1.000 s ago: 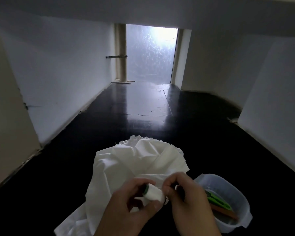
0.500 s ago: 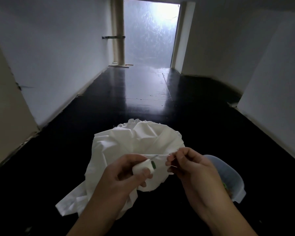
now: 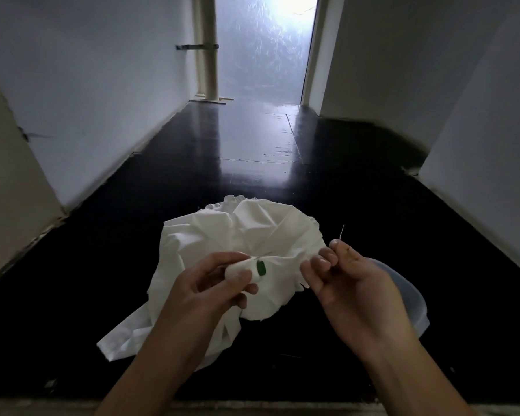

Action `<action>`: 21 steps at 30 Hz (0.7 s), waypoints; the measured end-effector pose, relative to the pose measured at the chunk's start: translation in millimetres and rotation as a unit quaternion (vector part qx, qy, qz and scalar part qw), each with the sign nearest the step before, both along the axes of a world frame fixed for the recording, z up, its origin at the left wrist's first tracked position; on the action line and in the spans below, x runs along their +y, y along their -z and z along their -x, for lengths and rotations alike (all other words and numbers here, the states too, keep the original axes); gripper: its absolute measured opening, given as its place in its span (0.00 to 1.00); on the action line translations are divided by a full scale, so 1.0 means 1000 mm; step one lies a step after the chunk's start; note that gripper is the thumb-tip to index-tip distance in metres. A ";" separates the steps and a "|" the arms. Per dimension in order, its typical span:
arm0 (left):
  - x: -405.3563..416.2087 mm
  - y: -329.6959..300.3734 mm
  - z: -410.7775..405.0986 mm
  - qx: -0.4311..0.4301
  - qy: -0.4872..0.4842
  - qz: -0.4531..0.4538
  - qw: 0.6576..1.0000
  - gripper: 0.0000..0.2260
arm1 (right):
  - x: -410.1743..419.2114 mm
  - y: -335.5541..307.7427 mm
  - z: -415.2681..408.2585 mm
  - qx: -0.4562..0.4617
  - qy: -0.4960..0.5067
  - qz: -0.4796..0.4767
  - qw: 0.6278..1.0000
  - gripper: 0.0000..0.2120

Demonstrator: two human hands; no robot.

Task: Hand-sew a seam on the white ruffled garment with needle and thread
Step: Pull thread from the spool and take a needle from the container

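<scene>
Right hand (image 3: 351, 283) is pinching something thin between thumb and fingertips (image 3: 336, 246), and a fine pale sliver is sticking up just above them, the needle (image 3: 341, 232) I think, though it's so thin against the dark floor that I can't say for sure. Any thread running from it is too fine to make out. The other fingers on that hand are curling loosely inward.

Left hand (image 3: 210, 286) is gripping a small white thread spool (image 3: 246, 270) with a green end cap, thumb on the near side and fingers wrapping over the top, so most of the spool is hiding under them.

The white ruffled garment (image 3: 240, 235) is lying crumpled on the black glossy floor (image 3: 132, 250) right behind and below both hands, with the left hand overlapping its middle and the right hand's fingers sitting at its right edge. Whether they're actually touching the cloth, can't tell. Its lower corner is disappearing behind the left forearm.

A translucent plastic container (image 3: 412, 304) is peeking out behind the right hand, mostly covered, contents not visible.
</scene>
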State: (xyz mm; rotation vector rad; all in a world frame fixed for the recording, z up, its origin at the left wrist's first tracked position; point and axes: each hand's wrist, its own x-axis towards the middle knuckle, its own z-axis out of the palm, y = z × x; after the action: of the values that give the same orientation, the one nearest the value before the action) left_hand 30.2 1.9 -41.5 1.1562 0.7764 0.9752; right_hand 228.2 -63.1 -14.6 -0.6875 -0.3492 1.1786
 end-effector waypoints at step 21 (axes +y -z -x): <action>0.008 0.008 -0.001 0.146 -0.111 -0.086 0.979 0.09 | -0.013 0.013 0.010 -0.715 -0.056 0.127 0.685 0.10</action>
State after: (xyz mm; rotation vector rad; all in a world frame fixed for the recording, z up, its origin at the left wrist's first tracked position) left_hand 31.0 9.4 -49.7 1.4044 1.0905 1.0871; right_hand 218.0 -76.6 -28.0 -1.8044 -1.5751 0.5433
